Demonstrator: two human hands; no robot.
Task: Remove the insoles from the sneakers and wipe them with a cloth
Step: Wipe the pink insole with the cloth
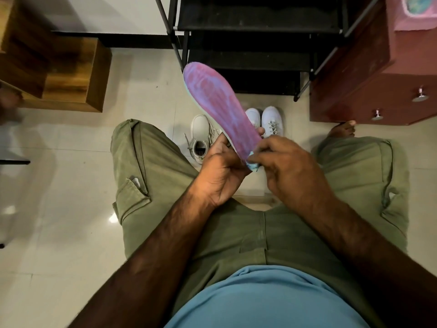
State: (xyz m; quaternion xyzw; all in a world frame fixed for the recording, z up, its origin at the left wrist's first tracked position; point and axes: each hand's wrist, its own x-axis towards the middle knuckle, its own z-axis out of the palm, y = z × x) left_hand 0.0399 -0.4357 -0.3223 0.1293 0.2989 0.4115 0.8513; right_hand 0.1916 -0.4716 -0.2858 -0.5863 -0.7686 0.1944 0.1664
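Pale glossy floor tiles (71, 185) run under a seated person in olive trousers, with a black rack (255, 31) straight ahead; the rack serves as the landmark. Just below the rack, raised in the air above the knees, is the insole (220, 107), its purple-pink face turned up toward the camera, toe end pointing at the rack, heel end down in the hands; held so, I judge, to show the whole upper face for wiping. The left hand (221, 171) cups the heel from underneath, fingers (260, 131) closed round its edge to steady it. The right hand (286, 166) pinches at the heel tip, fingers narrow and closed on a small pale-blue scrap that may be the cloth (254, 165) or the insole's underside; I cannot tell which. On the floor below the rack stand three white sneakers: one (201, 138) to the left of the insole, laces loose and mouth open, its insole likely the one out; a pair (272, 121) to the right, partly hidden. Right of the rack sits a maroon cabinet (378, 79); far left, a wooden unit (71, 74).
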